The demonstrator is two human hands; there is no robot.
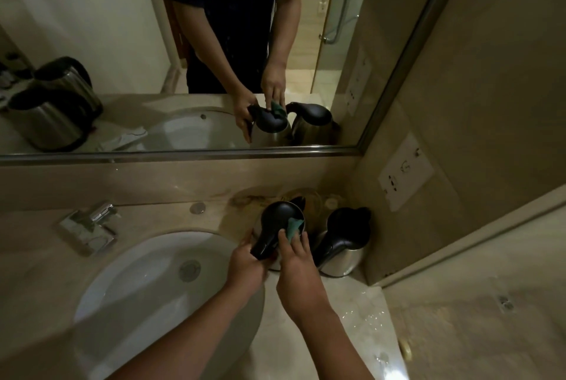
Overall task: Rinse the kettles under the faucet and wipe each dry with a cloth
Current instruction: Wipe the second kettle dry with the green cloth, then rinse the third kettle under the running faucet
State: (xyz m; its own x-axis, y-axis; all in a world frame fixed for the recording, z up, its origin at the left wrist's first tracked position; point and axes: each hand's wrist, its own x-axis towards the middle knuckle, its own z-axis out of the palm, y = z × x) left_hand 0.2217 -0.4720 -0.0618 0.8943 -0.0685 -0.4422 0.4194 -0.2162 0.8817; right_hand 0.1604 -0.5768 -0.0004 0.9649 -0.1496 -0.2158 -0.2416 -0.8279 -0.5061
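beside the sink [128, 281], hands wipe kettle [280, 217] with cloth [294, 226].

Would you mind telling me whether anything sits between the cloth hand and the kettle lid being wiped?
Nothing visible does. The right hand presses the green cloth straight onto the held kettle; the left hand grips its handle, and the second kettle stands aside.

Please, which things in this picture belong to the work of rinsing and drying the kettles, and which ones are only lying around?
Part of the job:
- kettle being wiped, held by the left hand
- green cloth, pressed on by the right hand
- second kettle, standing beside it
- faucet
- sink

Just lying about:
- wall socket plate
- mirror
- cord coiled behind the kettles
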